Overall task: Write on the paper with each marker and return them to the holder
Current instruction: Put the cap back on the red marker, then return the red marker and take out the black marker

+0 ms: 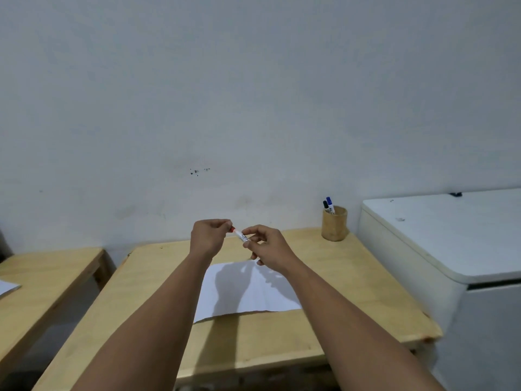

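I hold a white marker with a red cap (240,235) in the air above the wooden table (352,292). My left hand (208,238) pinches the red cap end, and my right hand (267,248) grips the white barrel. Below my hands a white sheet of paper (248,294) lies flat on the table, partly in their shadow. A round wooden holder (334,224) stands at the table's far right corner with a blue marker (329,204) and a black marker (326,206) upright in it.
A white chest-like appliance (451,244) stands right against the table's right side. A second wooden table (42,286) sits to the left across a gap, with a paper corner (7,287) on it. A pale wall is close behind.
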